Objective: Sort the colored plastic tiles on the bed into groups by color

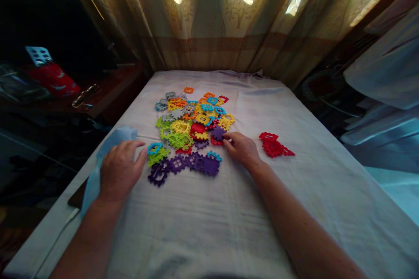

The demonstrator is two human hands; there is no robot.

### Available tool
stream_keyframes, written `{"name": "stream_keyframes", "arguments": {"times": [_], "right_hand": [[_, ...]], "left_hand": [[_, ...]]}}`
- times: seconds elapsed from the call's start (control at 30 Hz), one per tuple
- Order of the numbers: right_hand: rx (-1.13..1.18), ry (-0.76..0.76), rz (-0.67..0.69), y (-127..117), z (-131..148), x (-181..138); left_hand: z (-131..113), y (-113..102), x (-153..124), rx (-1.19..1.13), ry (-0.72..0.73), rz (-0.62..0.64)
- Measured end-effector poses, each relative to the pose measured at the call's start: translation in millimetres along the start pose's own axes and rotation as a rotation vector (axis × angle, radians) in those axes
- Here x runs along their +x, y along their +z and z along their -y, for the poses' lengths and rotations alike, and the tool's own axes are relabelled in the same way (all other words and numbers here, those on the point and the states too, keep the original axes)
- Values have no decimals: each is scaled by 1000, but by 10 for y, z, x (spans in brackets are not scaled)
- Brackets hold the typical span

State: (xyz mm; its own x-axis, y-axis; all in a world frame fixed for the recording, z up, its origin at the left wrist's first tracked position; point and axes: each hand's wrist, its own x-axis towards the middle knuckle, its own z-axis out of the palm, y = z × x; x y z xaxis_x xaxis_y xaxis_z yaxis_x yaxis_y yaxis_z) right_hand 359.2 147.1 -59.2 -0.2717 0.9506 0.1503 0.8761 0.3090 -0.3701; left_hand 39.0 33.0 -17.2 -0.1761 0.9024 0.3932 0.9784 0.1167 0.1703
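My right hand (241, 148) pinches the edge of a purple square building tile (218, 133) at the right side of a mixed pile. My left hand (122, 166) rests at the left with thumb and fingers apart, holding nothing, close to a blue tile (153, 148) and a green tile (158, 157). Several purple tiles (177, 163) with toothed edges lie in a row in front of the pile. Green tiles (176, 140), yellow tiles (180, 127), grey tiles and orange tiles overlap behind them. Apart on the right lies a small group of red tiles (274, 147).
A white cloth (209, 226) covers the table. Under my left forearm are a light blue cloth (98, 174) and a dark flat object (77, 195) with a white cable (55, 242). A patterned curtain (209, 26) hangs behind the table. A dark cabinet (121, 83) stands at the left.
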Motion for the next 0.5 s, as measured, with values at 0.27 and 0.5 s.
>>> {"name": "stream_keyframes", "arguments": {"times": [0.27,0.5], "right_hand": [[33,-4,-36,75,-64,2],[38,-51,-89,117,-122,-16]], "left_hand": [[890,-211,-265,208,-310,258],[948,-304,-190,209,-279,348]]}}
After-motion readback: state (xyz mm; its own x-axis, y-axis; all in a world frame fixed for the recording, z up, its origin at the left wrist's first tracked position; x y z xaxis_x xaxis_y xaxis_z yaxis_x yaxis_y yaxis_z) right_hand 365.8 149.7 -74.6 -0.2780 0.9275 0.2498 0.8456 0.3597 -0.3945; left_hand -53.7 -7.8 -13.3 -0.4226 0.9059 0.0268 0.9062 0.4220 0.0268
